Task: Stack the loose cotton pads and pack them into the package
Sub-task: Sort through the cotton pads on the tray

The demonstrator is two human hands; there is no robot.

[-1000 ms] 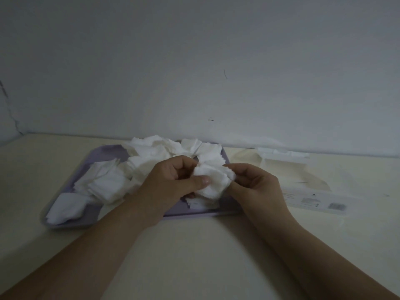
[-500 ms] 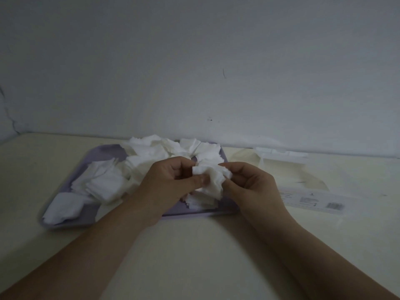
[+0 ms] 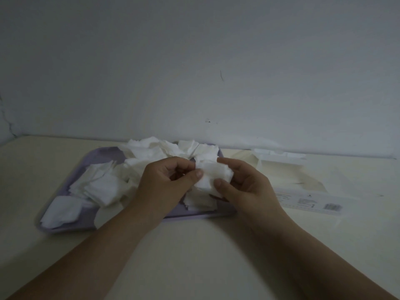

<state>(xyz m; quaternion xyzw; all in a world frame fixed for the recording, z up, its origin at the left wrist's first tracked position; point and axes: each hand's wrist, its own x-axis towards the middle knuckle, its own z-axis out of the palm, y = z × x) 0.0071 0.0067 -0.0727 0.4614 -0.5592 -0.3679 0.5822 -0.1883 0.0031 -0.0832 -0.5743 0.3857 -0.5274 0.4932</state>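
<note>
Both hands now pinch the small stack of cotton pads together, left hand and right hand. The right thumb has come round onto its front face (above the purple tray).

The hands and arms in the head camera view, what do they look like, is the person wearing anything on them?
Both hands, the left and the right, are bare: no gloves, rings, watch or bracelets show. The forearms are bare too, with no sleeves in view up to the frame edge. The fingernails look short and unpainted in the dim light.

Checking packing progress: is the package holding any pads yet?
Cannot tell; the package lies flat right of the tray, its inside unclear.
</note>
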